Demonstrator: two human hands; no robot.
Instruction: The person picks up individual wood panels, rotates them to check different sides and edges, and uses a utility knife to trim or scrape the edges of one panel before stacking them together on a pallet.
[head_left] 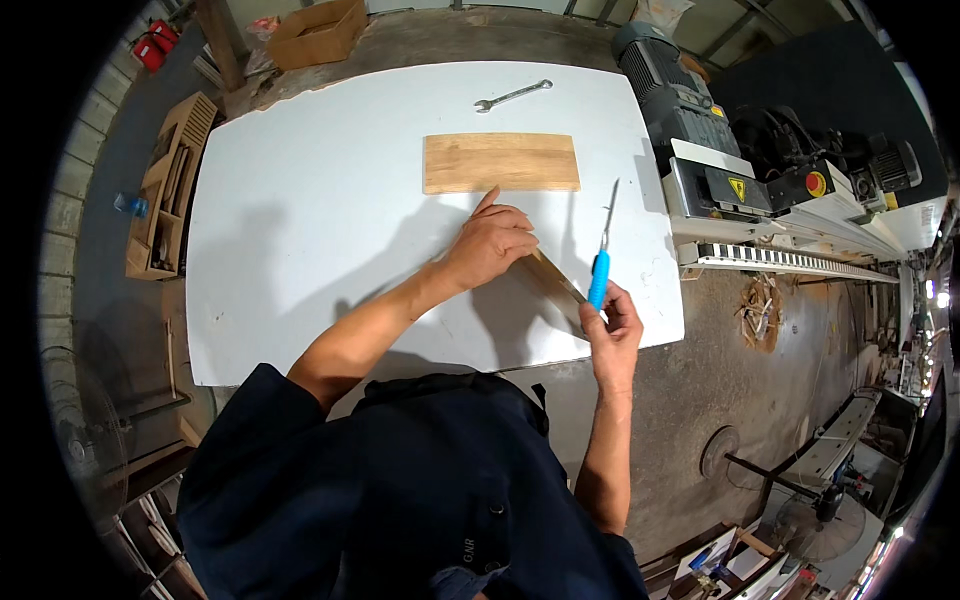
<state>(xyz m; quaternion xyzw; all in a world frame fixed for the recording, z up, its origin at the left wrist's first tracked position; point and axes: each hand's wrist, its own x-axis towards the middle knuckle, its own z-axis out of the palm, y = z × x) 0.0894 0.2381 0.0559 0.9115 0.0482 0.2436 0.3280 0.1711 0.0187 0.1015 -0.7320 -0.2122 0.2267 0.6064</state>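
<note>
A narrow wooden board [556, 284], tilted so mostly its edge shows, slants between my two hands over the white table. My left hand [490, 243] is closed on its upper end, with one finger stretched toward the flat board beyond. In my right hand [614, 335] is a blue-handled tool [599, 280] with a thin metal blade pointing up and away; its exact kind is unclear. The right thumb and fingers are also at the lower end of the tilted board. Just past my left hand, a rectangular wooden board [500, 163] lies flat.
A wrench [514, 96] lies near the far edge of the white table [270, 260]. A machine with a motor [660, 85] and a toothed rail [760, 258] stands close on the right. Left of the table is a wooden rack [160, 200]; a cardboard box [318, 35] sits behind.
</note>
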